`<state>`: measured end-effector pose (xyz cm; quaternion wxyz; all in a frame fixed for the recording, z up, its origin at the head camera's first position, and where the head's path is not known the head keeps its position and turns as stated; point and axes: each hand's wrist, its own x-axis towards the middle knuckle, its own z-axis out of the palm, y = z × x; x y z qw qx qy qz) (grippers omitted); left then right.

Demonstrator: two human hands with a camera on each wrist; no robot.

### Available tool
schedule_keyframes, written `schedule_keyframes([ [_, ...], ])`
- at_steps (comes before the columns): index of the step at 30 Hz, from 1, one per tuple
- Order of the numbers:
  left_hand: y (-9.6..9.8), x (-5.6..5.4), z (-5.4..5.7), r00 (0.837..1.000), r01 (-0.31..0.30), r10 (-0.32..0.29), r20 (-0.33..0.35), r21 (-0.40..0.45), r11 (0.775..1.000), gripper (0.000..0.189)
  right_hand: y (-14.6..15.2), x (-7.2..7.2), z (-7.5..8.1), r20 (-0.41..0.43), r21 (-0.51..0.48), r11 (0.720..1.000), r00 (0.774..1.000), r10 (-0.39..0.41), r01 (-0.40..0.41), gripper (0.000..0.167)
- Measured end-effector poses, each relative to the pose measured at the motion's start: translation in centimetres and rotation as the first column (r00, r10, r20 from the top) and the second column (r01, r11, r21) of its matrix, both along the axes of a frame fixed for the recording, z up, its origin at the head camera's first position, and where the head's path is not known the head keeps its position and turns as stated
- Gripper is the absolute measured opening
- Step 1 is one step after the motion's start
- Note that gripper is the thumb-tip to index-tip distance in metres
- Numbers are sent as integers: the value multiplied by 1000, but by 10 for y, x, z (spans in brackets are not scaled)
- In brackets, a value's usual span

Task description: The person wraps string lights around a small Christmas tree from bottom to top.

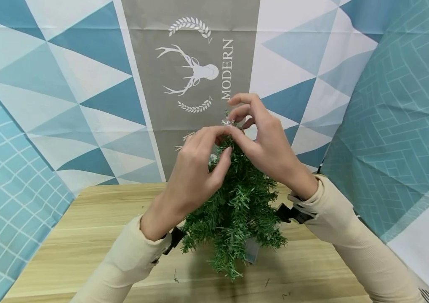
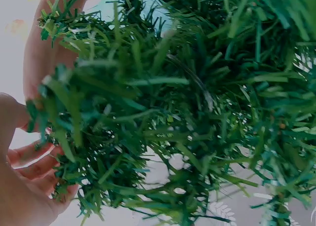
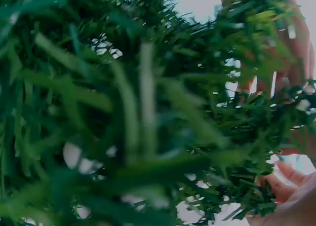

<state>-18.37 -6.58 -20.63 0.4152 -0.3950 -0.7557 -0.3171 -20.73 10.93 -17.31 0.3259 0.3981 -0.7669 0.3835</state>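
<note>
A small green artificial Christmas tree point(image 1: 238, 202) stands on the table, and both hands are at its top. My left hand point(image 1: 199, 168) reaches in from the left, its index fingertip meeting the right thumb and its own thumb apart below. From the right comes my right hand point(image 1: 267, 139), with bent fingers around the tip. A small silvery decoration point(image 1: 227, 122) shows right by the meeting fingertips; whether either hand pinches it is hidden. Green needles point(image 2: 148, 107) fill much of the left wrist view, and blurred branches point(image 3: 123, 112) cover most of the right wrist view.
The wood-grain table point(image 1: 104, 227) carries a few loose green needles point(image 1: 176, 276). A greyish tag-like piece point(image 1: 252, 249) shows under the lower branches. Behind hangs a patterned cloth point(image 1: 187, 71) with a deer head, and tile-patterned cloths point(image 1: 400, 126) line the sides.
</note>
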Motion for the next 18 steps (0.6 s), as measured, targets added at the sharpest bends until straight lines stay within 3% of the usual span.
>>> schedule_keyframes([
  [5,-3,5,-8,1000,10,-9,-21,10,1000,40,10,0,-6,-44,84,996,999,-29,33,14],
  [11,-14,24,-17,998,29,-25,-57,79,996,45,26,0,-6,51,217,976,999,-11,0,24],
  [14,-21,35,-25,997,41,-33,-76,103,994,44,33,5,-8,62,228,974,998,-20,6,28],
  [18,-32,46,-40,996,23,-14,-83,108,994,41,42,20,-16,-11,167,985,999,-45,46,33],
])
